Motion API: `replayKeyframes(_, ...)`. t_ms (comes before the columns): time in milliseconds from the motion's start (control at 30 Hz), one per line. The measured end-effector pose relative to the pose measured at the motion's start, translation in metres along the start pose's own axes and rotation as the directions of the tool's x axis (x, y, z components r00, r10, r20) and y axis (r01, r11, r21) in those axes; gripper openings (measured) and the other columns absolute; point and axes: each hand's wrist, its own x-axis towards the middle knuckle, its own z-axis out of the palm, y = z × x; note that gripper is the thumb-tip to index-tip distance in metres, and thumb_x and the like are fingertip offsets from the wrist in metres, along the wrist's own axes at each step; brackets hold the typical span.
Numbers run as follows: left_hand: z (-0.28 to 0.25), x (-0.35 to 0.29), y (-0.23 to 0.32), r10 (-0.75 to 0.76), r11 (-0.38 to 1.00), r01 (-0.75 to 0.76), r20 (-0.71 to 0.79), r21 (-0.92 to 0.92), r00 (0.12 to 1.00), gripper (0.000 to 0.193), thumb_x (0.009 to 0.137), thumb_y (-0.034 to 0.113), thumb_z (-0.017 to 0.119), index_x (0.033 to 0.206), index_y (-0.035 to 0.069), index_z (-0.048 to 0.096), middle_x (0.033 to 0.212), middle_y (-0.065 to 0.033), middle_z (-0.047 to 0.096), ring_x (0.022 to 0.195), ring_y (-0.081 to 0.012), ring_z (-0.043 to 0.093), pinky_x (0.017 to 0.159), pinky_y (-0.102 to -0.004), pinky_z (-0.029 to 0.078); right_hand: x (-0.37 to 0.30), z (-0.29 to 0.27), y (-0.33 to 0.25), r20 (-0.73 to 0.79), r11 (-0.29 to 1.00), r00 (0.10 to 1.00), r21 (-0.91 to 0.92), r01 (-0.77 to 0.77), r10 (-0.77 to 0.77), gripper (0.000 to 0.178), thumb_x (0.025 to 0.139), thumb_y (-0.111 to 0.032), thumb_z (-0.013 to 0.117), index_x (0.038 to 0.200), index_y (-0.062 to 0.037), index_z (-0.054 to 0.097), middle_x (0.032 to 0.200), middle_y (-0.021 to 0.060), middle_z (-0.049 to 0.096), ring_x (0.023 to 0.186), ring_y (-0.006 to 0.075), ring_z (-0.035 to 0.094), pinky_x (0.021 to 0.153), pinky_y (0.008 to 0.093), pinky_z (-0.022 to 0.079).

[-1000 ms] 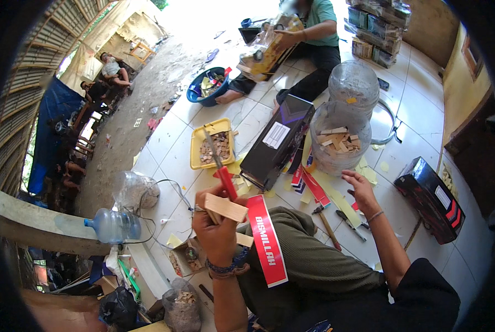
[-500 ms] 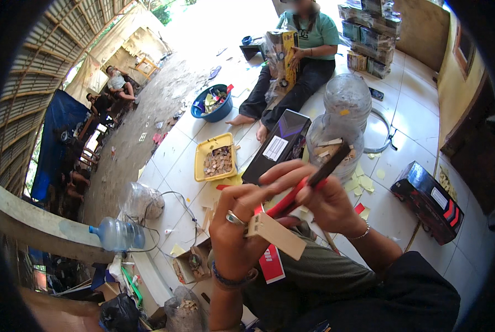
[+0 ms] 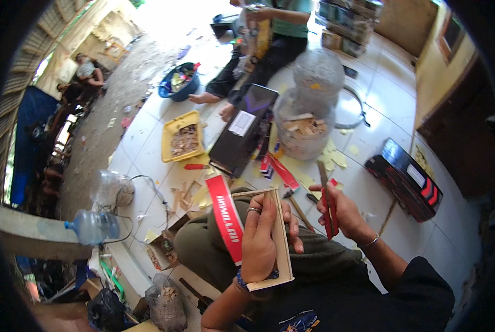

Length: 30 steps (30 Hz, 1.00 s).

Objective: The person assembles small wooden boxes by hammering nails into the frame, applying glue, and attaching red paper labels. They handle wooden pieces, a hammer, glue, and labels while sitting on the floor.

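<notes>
Head view: left hand (image 3: 260, 235) grips a thin wooden frame (image 3: 280, 243) over the lap, fingers (image 3: 269, 213) curled around its long side, likely to steady it near the body for work. Right hand (image 3: 344, 210) is closed around a red-handled tool (image 3: 328, 207), blade end up, held just right of the frame. One red strip (image 3: 225, 218) lies across the knee beside the frame. On the tiled floor (image 3: 380, 110): one yellow tray (image 3: 182, 136) of wood bits, two clear jars (image 3: 308, 119), two dark boxes (image 3: 244, 130), one blue basin (image 3: 180, 86). Another person (image 3: 275, 33) sits opposite.
</notes>
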Motion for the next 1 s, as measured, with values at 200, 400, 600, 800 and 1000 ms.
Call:
replayKeyframes(200, -0.006, -0.003, -0.073, -0.118, 0.992, 0.116, -0.048, -0.045, 0.992, 0.022, 0.104, 0.029, 0.048, 0.115, 0.01, 0.046, 0.087, -0.0037, 0.053, 0.07, -0.0115, 0.055, 0.058, -0.0273, 0.051, -0.043, -0.014, 0.017, -0.081, 0.99, 0.996, -0.137, 0.031, -0.042, 0.053, 0.106, -0.045, 0.024, 0.127, -0.0043, 0.049, 0.07, -0.0018, 0.043, 0.057, 0.0075, 0.044, 0.053, 0.0223, 0.041)
replayKeyframes(400, -0.003, -0.004, -0.107, -0.013, 0.983, 0.029, -0.087, 0.18, 0.996, 0.033, 0.093, 0.013, 0.068, 0.121, 0.002, 0.054, 0.094, -0.0084, 0.066, 0.08, -0.0121, 0.065, 0.068, -0.0238, 0.053, -0.054, -0.03, 0.011, -0.118, 0.925, 0.945, -0.272, 0.265, -0.305, 0.042, 0.106, -0.04, 0.034, 0.124, -0.0049, 0.048, 0.076, -0.0016, 0.045, 0.064, 0.0052, 0.039, 0.06, 0.0196, 0.036)
replayKeyframes(600, -0.015, 0.007, -0.101, 0.232, 0.602, -0.44, 0.382, 0.666, 0.895, 0.046, 0.073, -0.005, 0.081, 0.114, -0.002, 0.061, 0.096, -0.0111, 0.068, 0.084, -0.0165, 0.068, 0.073, -0.0268, 0.055, -0.055, -0.036, 0.027, -0.078, 0.763, 0.827, -0.442, 0.472, -0.557, 0.051, 0.102, -0.047, 0.043, 0.124, -0.0019, 0.051, 0.081, 0.0024, 0.051, 0.071, 0.0088, 0.047, 0.066, 0.0235, 0.041)
replayKeyframes(800, -0.013, 0.01, -0.1, 0.26, 0.555, -0.469, 0.393, 0.687, 0.882, 0.041, 0.074, -0.003, 0.08, 0.11, -0.002, 0.061, 0.096, -0.0118, 0.068, 0.084, -0.0189, 0.07, 0.074, -0.0289, 0.056, -0.053, -0.048, 0.024, -0.065, 0.741, 0.813, -0.459, 0.491, -0.579, 0.047, 0.095, -0.047, 0.06, 0.114, -0.0038, 0.06, 0.067, -0.0012, 0.048, 0.06, 0.0081, 0.044, 0.056, 0.0253, 0.036)
replayKeyframes(1000, -0.002, 0.015, -0.107, 0.263, 0.917, -0.223, -0.081, 0.332, 0.961, 0.037, 0.083, -0.003, 0.074, 0.113, -0.001, 0.054, 0.099, -0.0129, 0.068, 0.091, -0.0177, 0.068, 0.079, -0.028, 0.055, -0.052, -0.039, 0.02, 0.163, 0.833, 0.913, -0.373, 0.408, -0.374, 0.031, 0.082, -0.024, 0.081, 0.102, -0.0058, 0.067, 0.075, 0.0024, 0.061, 0.063, 0.0101, 0.052, 0.059, 0.027, 0.043)
